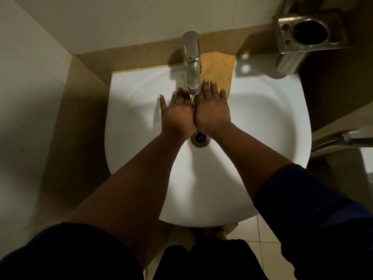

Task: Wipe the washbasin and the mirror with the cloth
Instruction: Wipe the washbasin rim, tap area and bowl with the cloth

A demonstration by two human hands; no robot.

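Both hands, left hand (177, 114) and right hand (212, 110), lie flat-fingered, holding nothing, side by side under the chrome tap (191, 63) inside the white oval ceramic washbasin (268, 122). Yellow-orange cloth (219, 71) rests on its back rim, right of the tap; a square steel holder (308, 32) projects from the tiled wall.

We see a plain white washbasin (262, 122) spreading out on every side of our fingers (214, 87), with a dull silver drain ring (200, 139) back behind the heels of our palms. Just past the fingertips lies a mustard-yellow cloth (219, 67), faintly mottled and without any print. Between the fingers of our two hands stands a shiny silver tap (192, 57). Farther beyond the fingertips runs a tan ledge (131, 55) below cream wall tiles (121, 19), and off to the right of the fingers sits a steel-grey holder (308, 31). Our sleeves (312, 209) are dark navy.
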